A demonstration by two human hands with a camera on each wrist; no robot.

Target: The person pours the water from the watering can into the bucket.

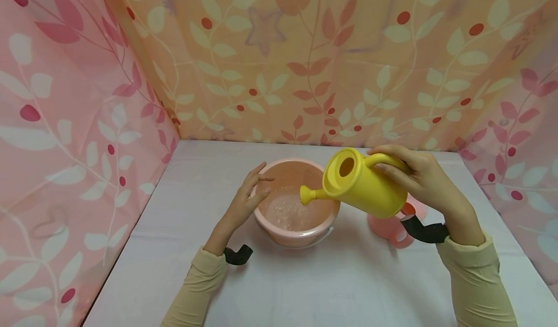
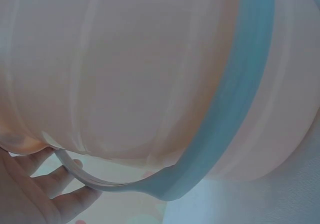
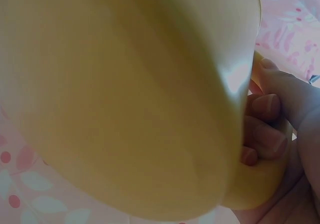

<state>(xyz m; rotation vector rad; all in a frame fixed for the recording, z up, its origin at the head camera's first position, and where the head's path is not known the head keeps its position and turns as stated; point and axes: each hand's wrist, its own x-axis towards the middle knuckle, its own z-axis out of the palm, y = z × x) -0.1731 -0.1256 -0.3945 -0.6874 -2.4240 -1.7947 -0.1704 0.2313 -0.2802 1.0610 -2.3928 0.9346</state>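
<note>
A yellow watering can (image 1: 375,186) is tipped to the left, its spout head over the pink bucket (image 1: 296,240). My right hand (image 1: 411,172) grips the can's handle, and in the right wrist view curled fingers (image 3: 265,134) show around it. Water (image 1: 289,210) with bubbles on its surface stands in the bucket. At the bucket's left rim is my left hand (image 1: 244,201), its fingers spread and fairly straight. The left wrist view shows those fingers (image 2: 75,204) beside the bucket's blue-grey handle (image 2: 220,134), close under the rim.
A pink item with a looped handle (image 1: 401,240) stands on the white table (image 1: 296,288) right of the bucket, partly hidden behind the watering can. Something red shows beside it. Leaf-patterned cloth (image 1: 270,75) rises along the back and both sides.
</note>
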